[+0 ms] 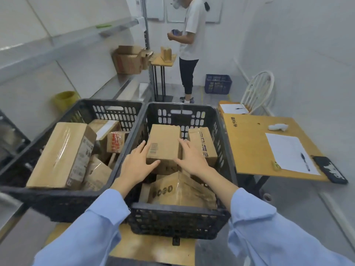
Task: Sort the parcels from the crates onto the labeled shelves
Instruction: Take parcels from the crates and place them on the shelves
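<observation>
Because the barcoded cardboard box [163, 143] stands wedged in the right-hand black crate [184, 107] beside another parcel [204, 145], I press my left hand [137, 164] and right hand [192, 158] against its opposite sides, fingers [142, 145] spread and nearly straight, to clamp it for lifting.

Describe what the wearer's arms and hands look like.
Both arms wear loose, light blue long sleeves. The left sleeve and right sleeve end in plain open cuffs short of the wrists. The left hand and right hand are bare, with no gloves, watch or rings visible.
</observation>
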